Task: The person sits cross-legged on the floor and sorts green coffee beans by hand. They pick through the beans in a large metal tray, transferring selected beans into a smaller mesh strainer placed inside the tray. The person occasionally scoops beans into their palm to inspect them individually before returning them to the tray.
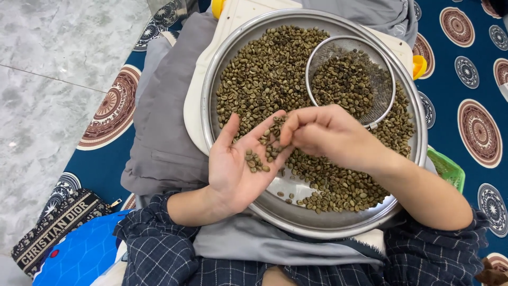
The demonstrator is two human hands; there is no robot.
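Left hand [238,167]: palm up, open flat, cradling a few greenish coffee beans [256,160] over the round steel tray [211,79].
Right hand [330,135]: fingertips pinched — probably on one bean.
Risk: tilted palm spills beans onto grey cloth [164,132].

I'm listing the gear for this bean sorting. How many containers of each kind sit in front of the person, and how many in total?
Round metal tray: 1
Wire mesh sieve, lying in the tray: 1
Green plastic basket, partly hidden at the tray's right edge: 1
Total: 3
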